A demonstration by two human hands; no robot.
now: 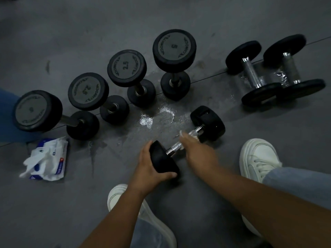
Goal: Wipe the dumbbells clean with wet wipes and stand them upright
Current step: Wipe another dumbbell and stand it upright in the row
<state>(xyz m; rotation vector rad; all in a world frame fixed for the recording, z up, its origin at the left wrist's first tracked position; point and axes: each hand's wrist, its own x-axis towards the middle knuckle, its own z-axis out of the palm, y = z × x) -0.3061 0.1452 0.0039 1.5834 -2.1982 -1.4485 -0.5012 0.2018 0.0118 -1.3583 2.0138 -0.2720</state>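
On the head view I see the left hand reaching down, fingers and thumb clamped round the near head of the dumbbell, which lies on the wet floor near centre. The right hand, arm stretched forward, folds its blurred fingers over a wet wipe on the chrome handle.

Ahead-left, a row of four upright dumbbells blocks my reach, gaps between them narrow. Far right, two dumbbells on their sides, touching. Open floor between the groups. Lying dumbbell, gripped by my left hand and right hand, crosses the middle. Wipes pack well left. Shoes flank both arms.
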